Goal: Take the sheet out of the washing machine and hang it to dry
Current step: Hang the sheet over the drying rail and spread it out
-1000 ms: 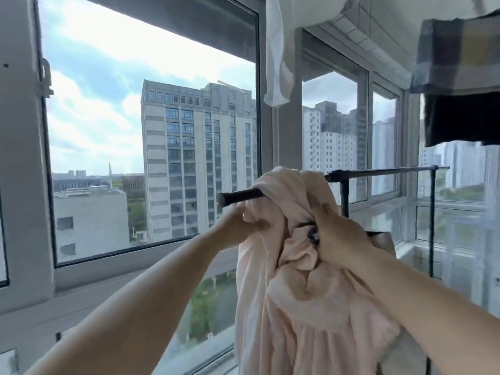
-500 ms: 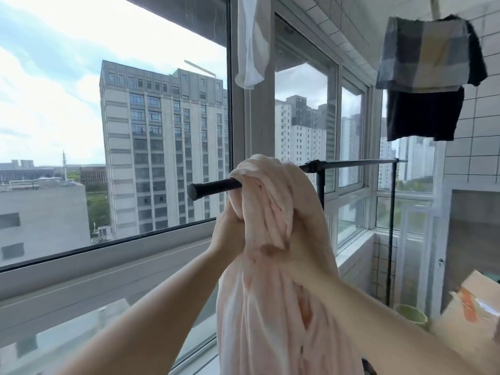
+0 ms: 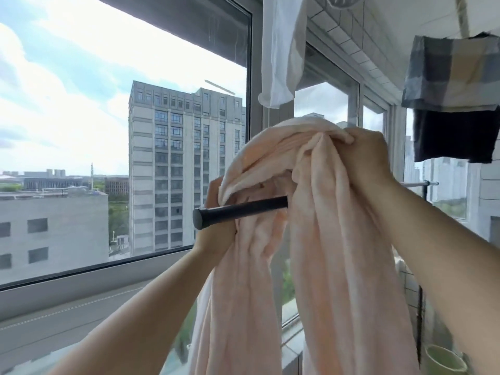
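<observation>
**Pink sheet bunched over the end of the drying rod**

Beside the large window (image 3: 121, 147), a black rod (image 3: 240, 211) is seen running from its capped near end toward the far wall, where its thin far stretch (image 3: 414, 183) is carried on a dark upright. Above the rod, a white cloth (image 3: 281, 50) is hung against the window frame, and a checked cloth (image 3: 454, 74) with a dark cloth (image 3: 457, 136) under it is hung at the upper right. A green tub (image 3: 443, 361) is seen low in the right corner.

The pink sheet (image 3: 338, 239) is draped over the rod just behind its near end, so that the middle of the rod is hidden by it; two long folds are let down on either side of the rod.

The left hand (image 3: 219, 234) is raised under the rod's end and is largely covered by the sheet, a fold of which is gripped by it. The right hand (image 3: 370, 155) is held higher, above the rod, with its fingers closed on a gathered bunch at the top of the sheet. Both forearms are stretched up and forward.
</observation>
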